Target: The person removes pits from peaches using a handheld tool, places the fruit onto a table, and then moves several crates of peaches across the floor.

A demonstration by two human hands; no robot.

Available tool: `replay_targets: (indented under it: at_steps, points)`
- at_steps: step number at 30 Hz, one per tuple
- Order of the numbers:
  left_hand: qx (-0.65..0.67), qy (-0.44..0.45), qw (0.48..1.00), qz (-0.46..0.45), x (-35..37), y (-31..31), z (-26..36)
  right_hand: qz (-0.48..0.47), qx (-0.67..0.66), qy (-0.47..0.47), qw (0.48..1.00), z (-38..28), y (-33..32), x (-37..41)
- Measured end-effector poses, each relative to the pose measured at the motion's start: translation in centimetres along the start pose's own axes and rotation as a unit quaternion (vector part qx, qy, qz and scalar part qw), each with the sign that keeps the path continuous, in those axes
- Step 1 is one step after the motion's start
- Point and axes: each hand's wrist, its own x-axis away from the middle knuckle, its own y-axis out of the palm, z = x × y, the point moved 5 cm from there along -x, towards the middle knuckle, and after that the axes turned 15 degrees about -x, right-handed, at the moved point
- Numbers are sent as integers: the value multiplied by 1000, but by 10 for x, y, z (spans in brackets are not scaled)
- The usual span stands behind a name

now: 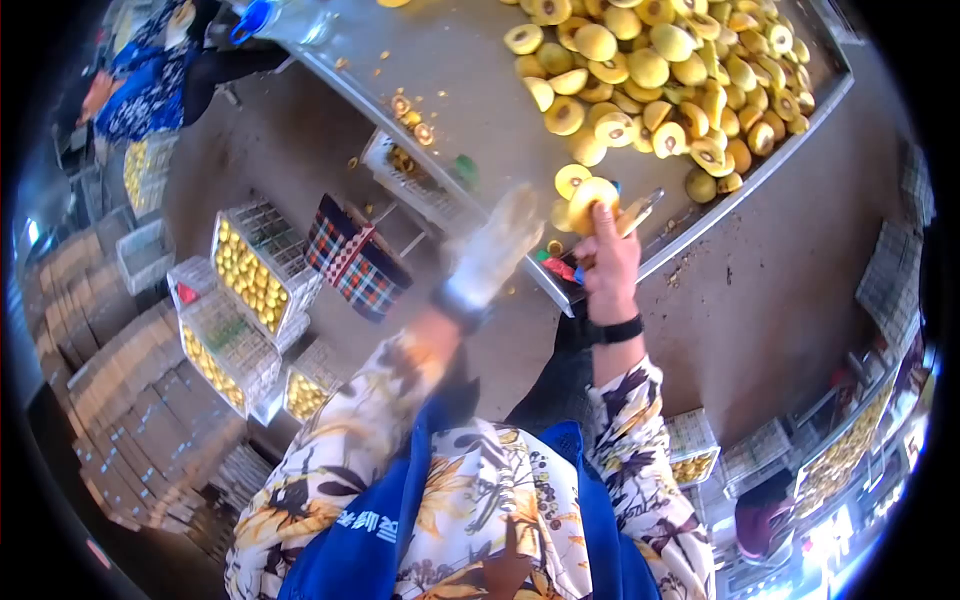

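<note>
My left hand (497, 243), in a pale glove, is over the near-left edge of the metal table (470, 110); motion smears its fingers. My right hand (612, 262), bare with a black wristband, is over the table's near corner. Its fingers are wrapped round a knife-like tool (648, 205) that points up and right, and its thumb lies against a yellow fruit half (590, 203). Another cut piece (571, 181) lies just beyond. A large heap of halved yellow fruit (670, 70) covers the table's far right part.
A checked cloth-covered seat (355, 258) stands left of the table, beside a crate (415, 175) with scraps. Crates of yellow fruit (245, 275) and stacked cartons (130, 400) are at left. A person in blue (150, 95) sits at upper left. More crates (690, 445) stand at lower right.
</note>
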Motion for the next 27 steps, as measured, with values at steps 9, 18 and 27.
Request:
replay_targets:
  at_steps: [9,18,27]
  points:
    - [110,-82,987,89,-6,-26,51,-164,320,-309,880,22,54,55]
    - [106,-74,971,200,8,-74,57,-266,568,-297,720,34,92,92]
    - [2,-39,972,233,22,-105,78,-286,650,-278,647,73,108,103]
